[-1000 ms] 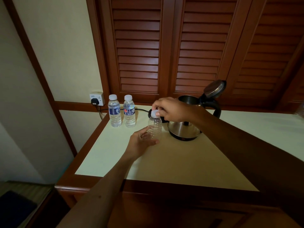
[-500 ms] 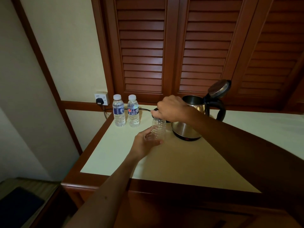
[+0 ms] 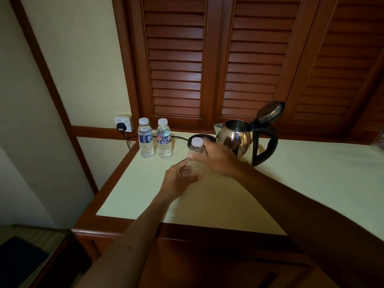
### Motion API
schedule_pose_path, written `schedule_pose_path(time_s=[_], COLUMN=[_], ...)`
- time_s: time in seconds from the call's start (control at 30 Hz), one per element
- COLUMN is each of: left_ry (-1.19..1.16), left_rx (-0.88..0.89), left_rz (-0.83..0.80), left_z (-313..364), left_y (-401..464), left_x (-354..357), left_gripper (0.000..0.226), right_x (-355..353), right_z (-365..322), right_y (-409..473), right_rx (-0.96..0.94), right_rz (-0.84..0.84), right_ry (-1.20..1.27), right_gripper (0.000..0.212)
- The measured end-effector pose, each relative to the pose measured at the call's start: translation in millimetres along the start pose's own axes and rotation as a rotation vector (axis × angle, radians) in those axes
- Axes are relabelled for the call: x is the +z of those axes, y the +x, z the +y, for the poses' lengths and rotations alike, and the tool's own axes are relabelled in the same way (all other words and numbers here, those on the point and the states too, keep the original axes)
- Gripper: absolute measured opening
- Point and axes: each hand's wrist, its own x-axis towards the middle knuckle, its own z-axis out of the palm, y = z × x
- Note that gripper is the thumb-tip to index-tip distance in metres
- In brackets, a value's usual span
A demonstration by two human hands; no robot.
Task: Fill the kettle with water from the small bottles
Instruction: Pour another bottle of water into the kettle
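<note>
Our left hand (image 3: 178,179) has its fingers (image 3: 192,178) curled around the lower half of a small clear bottle (image 3: 195,157), holding it upright on the tabletop (image 3: 207,196). Our right hand (image 3: 218,157) sits against the bottle's right side just under the white cap (image 3: 197,141), fingers loosely bent; can't really tell if it's actually squeezing or just touching. The cap is on, so we'd guess unscrewing comes next, and the right hand is the closer one for that, with the cap just up and left of its fingertips. The bottle's long axis is vertical, thin ribbed plastic, looks crinkly and maybe near empty.

The kettle (image 3: 239,140) is right behind the right hand, shiny rounded steel, black handle, lid (image 3: 270,112) flipped open, so the mouth is ready for pouring. Its black base (image 3: 200,138) peeks out behind the cap. Two more capped bottles (image 3: 154,140) stand side by side well left, labelled and full, near the wall socket (image 3: 124,123).
</note>
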Motion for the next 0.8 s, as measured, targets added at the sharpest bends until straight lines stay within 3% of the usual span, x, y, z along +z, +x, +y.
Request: schedule_pose_path(time_s=[0.07,0.17,0.33,0.43,0.63,0.8], left_ry=[0.058,0.197,0.47,0.675,0.711,0.673], left_rx=[0.011,0.046,-0.02,0.035,0.338,0.463], left_rz=[0.002,-0.057,-0.12,-0.133,-0.311,-0.379], left_z=[1.3,6.3,14.1,24.7,47.1,75.5], left_y=[-1.1,-5.5,-5.8,-7.2,3.5,36.1], left_x=[1.6,5.5,17.9,46.9,156.5,273.6], left_gripper=[0.053,0.063,0.058,0.045,0.03,0.026], right_x=[9.6,12.9,-3.7,-26.2,-87.5,-136.9], right_z=[8.7,17.0,47.9,87.3,180.3,274.2], right_y=[-10.0,-19.4,-57.5,-87.3,-147.5,-187.0], right_rx=[0.014,0.052,0.013,0.054,0.272,0.385], right_rz=[-0.053,0.023,0.055,0.047,0.185,0.243], right_ry=[0.074,0.225,0.266,0.378,0.207,0.137], right_gripper=[0.056,0.05,0.046,0.032,0.063,0.066])
